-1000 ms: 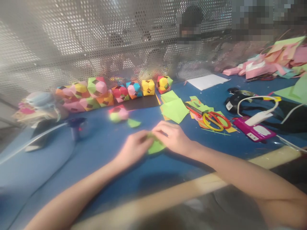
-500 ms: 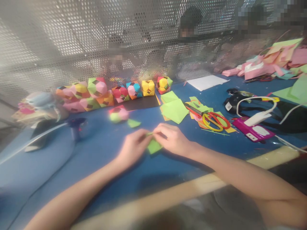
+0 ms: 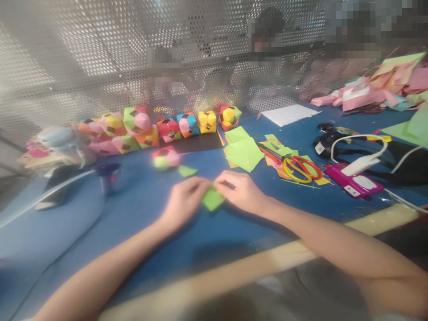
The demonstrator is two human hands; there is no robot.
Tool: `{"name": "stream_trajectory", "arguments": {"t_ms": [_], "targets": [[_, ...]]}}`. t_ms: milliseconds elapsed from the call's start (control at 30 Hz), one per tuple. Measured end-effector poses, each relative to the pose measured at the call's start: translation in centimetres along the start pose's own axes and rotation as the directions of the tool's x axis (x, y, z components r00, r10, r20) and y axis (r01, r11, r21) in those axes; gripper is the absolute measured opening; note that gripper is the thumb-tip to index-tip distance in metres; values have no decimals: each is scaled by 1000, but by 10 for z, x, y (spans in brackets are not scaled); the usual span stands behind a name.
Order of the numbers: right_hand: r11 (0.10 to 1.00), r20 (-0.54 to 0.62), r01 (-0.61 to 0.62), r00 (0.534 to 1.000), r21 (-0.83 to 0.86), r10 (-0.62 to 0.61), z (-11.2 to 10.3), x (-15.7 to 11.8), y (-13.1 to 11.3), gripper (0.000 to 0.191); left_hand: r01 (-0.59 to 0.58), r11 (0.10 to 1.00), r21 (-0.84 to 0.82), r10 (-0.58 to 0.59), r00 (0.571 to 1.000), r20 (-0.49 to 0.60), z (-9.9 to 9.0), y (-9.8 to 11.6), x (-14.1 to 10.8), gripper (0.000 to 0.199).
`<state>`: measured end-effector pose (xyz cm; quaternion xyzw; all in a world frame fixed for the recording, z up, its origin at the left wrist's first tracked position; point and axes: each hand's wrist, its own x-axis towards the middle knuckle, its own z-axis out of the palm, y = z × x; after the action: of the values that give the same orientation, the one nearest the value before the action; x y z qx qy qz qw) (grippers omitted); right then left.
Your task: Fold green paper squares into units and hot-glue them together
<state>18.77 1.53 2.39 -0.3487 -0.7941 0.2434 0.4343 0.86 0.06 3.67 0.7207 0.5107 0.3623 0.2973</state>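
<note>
Green paper (image 3: 213, 200) shifted L, now btwn/below L hand (image 3: 182, 198) & R hand (image 3: 243, 192), fingertips pinching top.

One head-worn camera looks forward and down across the nearby blue table (image 3: 140, 191).

Held at the centre of the frame, a piece of green paper (image 3: 213, 200) showed a smaller, nearly diamond-shaped outline, where one second earlier it had spread wider, with a broad, rounded lower edge reaching toward the right. It had already narrowed half a second earlier. Its lower tip sat slightly higher in the frame than before, and its right corner had drawn in toward the middle. The person's left hand (image 3: 182, 196), blurred, had shifted a little toward the left of the frame, exposing more of the paper's left side.
</note>
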Motion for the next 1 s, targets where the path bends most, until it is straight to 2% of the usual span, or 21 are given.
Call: {"name": "stream_trajectory", "arguments": {"t_ms": [133,233,333,433,500,700,833,1000], "targets": [[960,135,-236,967,150,217,-5,3,-1,23,18,1000,-20,-20,996,-89,-2,0,1,25],[885,242,-368,921,286,305,-4,4,3,37,31,999,-36,-37,986,-161,-2,-2,1,24],[777,306,-444,892,447,334,1,5,6,41,29,997,-76,-45,975,-218,-2,-4,1,24],[706,288,-473,881,528,374,8,6,7,32,16,992,-128,-45,974,-222,0,-7,1,21],[718,242,-472,881,511,406,11,6,8,24,7,988,-155,-36,983,-180,2,-9,0,17],[908,57,-359,933,218,355,7,3,7,10,28,985,-170,-35,998,-44,6,-6,-5,8],[941,52,-322,947,105,318,5,0,2,9,77,987,-139,-74,997,27,8,-2,-5,15],[970,78,-241,968,18,239,8,-3,-3,11,67,998,-20,-67,998,18,9,-6,-3,9]]}}
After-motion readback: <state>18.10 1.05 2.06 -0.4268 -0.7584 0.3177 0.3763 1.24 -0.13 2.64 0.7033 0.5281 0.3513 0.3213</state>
